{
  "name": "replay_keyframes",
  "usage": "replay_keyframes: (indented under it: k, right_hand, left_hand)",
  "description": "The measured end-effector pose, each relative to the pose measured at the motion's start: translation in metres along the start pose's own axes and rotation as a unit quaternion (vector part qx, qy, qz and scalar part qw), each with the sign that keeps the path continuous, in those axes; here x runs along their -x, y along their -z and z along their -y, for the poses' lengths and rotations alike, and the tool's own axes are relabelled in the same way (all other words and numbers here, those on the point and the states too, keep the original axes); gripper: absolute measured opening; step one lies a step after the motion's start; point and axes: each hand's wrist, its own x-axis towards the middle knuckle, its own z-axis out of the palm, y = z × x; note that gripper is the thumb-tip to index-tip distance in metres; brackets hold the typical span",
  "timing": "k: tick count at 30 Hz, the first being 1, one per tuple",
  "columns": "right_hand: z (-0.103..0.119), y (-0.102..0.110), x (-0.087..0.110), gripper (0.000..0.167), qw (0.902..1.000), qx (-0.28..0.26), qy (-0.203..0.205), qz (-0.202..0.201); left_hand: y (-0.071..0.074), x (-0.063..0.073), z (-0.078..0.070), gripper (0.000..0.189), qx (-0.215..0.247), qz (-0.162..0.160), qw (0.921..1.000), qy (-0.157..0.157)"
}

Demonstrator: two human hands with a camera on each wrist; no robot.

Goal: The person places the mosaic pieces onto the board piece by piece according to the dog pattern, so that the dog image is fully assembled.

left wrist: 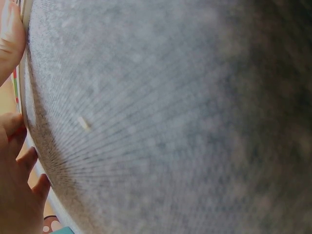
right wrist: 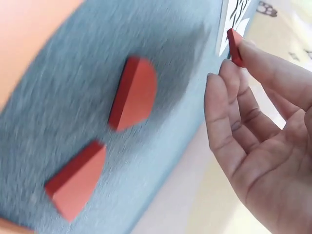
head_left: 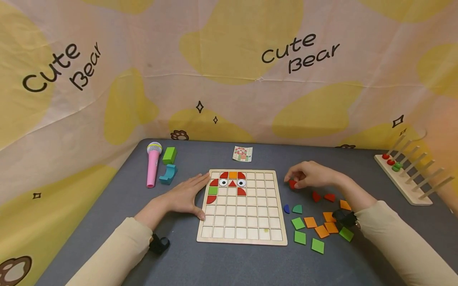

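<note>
A square wooden grid board (head_left: 236, 221) lies on the table, its upper left squares filled with red, orange and green tiles and two round eye tiles. Along the board's left edge rests my left hand (head_left: 184, 197), thumb and fingers spread and straight; in the left wrist view its fingers (left wrist: 19, 180) touch the rim. My right hand (head_left: 312, 174) is right of the board's upper corner. Between thumb and fingertips it pinches a red quarter-circle-like tile (right wrist: 235, 48). Two more red tiles (right wrist: 137, 92) lie on the table near that hand.
Right of the board are loose orange tiles (head_left: 310, 222), green tiles (head_left: 299, 238) and a blue tile (head_left: 286, 209). A picture card (head_left: 242, 154) lies behind it. At left are a pink microphone (head_left: 152, 167) and blocks (head_left: 169, 155); at far right, a peg rack (head_left: 411, 186).
</note>
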Motion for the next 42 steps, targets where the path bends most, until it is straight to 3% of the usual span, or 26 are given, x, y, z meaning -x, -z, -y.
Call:
replay_keyframes:
  k: [7,25,35,42]
  right_hand:
    - [0.017,-0.012,-0.007,0.018,0.9994,-0.028,0.008,-0.019]
    - [0.067,-0.046,-0.035,0.016,0.9908,-0.09,-0.036,-0.095]
    - [0.093,-0.065,-0.047,0.006,0.9858,-0.13,-0.059,-0.089]
    - [0.105,-0.076,-0.058,0.004,0.9861,-0.121,-0.059,-0.096]
  left_hand:
    - [0.0,0.001,0.0,0.127,0.002,0.001,1.0,0.001]
    - [0.002,0.001,-0.001,0.126,0.002,0.009,0.9999,0.008]
    - [0.003,0.001,-0.001,0.127,0.0,0.006,1.0,0.004]
    - [0.002,0.001,-0.003,0.127,0.0,-0.004,1.0,-0.007]
